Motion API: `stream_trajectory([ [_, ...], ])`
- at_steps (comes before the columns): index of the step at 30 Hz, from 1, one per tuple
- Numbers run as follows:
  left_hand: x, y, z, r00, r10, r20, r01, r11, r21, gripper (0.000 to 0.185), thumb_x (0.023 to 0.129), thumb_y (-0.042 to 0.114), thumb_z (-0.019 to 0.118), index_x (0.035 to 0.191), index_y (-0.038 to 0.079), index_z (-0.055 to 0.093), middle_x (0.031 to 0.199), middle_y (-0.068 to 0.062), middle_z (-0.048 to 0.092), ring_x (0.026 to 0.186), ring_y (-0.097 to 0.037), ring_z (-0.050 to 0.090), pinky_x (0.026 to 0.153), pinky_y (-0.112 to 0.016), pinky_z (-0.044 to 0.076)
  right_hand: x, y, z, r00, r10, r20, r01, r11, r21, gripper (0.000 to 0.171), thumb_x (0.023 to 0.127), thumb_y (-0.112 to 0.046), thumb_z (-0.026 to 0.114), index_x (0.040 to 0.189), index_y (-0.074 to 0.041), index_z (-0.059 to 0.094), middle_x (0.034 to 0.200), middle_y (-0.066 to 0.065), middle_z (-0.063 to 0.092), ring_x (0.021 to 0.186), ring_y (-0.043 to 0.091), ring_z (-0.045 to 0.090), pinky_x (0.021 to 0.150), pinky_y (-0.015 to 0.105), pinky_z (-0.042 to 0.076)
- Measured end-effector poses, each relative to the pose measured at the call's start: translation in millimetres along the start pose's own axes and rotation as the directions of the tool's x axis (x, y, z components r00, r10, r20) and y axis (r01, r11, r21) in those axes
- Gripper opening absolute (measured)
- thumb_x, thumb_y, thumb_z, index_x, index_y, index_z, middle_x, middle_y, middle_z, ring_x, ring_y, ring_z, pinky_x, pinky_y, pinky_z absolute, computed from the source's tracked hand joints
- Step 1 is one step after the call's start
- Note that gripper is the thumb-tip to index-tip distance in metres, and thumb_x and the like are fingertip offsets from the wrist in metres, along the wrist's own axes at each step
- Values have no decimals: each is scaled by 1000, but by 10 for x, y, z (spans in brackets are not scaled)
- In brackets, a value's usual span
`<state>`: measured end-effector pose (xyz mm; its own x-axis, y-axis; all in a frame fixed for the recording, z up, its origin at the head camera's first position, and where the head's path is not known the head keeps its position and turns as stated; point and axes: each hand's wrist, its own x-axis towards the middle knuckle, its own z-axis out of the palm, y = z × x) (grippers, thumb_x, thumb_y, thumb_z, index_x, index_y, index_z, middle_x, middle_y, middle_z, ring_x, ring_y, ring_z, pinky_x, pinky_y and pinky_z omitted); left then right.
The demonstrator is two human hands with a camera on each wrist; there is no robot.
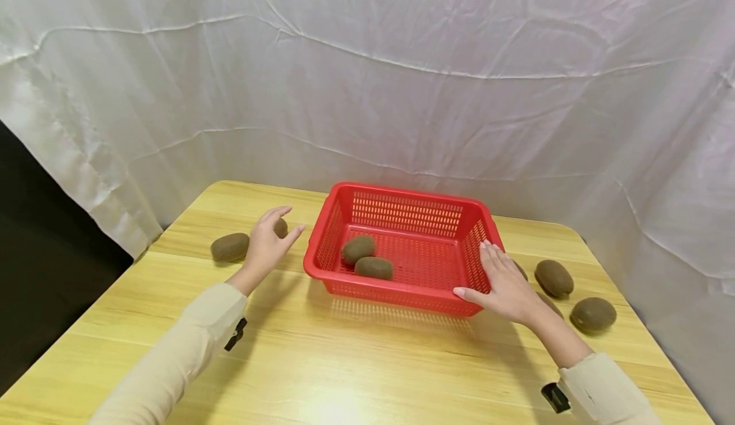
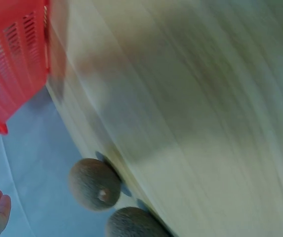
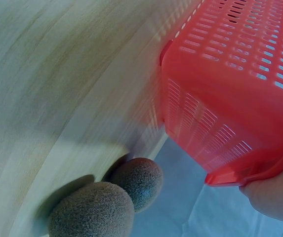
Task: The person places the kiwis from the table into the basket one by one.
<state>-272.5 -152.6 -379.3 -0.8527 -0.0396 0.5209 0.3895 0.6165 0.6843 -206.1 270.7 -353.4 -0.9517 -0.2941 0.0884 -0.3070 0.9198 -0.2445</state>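
The red slotted plastic basket (image 1: 404, 246) sits at frame centre on the pale wooden table (image 1: 344, 361), holding two brown kiwifruit (image 1: 367, 259). The right hand (image 1: 505, 284) rests relaxed fingers against its right rim. The left hand (image 1: 267, 246), fingers spread, hovers over a kiwifruit at centre left (image 1: 281, 227). More kiwifruit (image 1: 554, 278) lie at the right.

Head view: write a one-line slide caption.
Right hand rests on a red basket holding two kiwis; left hand hovers open over another.

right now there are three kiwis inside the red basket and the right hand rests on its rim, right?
Not quite: the head view shows two kiwis inside the red basket, not three. The right hand does rest on its rim.
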Motion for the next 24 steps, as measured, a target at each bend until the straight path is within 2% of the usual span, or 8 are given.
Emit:
stream_trajectory([
  [8,-35,-122,-62,1000,19,-15,-19,999,43,50,81,20,72,120,-6,57,125,-25,56,119,-38,50,103,-48,39,2,3,7,1000,-5,-1,5,1000,-4,103,82,-58,58,143,12,14,151,30,13,138,48,13,111,60,14],
  [12,-54,-192,-98,998,52,-18,-51,997,63,49,80,19,73,118,-7,58,122,-25,58,117,-38,52,100,-49,41,3,0,8,1000,-3,0,3,1000,-3,103,81,-58,58,143,12,15,151,30,13,138,48,14,110,60,14],
  [16,-70,-262,-147,997,71,3,-71,994,81,48,79,18,74,117,-7,59,120,-25,59,115,-38,53,98,-49,43,5,-4,4,1000,-3,3,3,1000,1,103,81,-58,57,143,12,14,151,30,13,138,48,13,111,60,14],
  [24,-75,-363,-255,997,57,44,-62,989,132,49,79,18,74,117,-8,58,121,-26,57,114,-41,53,96,-52,43,4,-9,-8,1000,-2,2,2,1000,0,103,81,-57,58,143,12,14,151,30,13,138,48,13,110,61,14],
])
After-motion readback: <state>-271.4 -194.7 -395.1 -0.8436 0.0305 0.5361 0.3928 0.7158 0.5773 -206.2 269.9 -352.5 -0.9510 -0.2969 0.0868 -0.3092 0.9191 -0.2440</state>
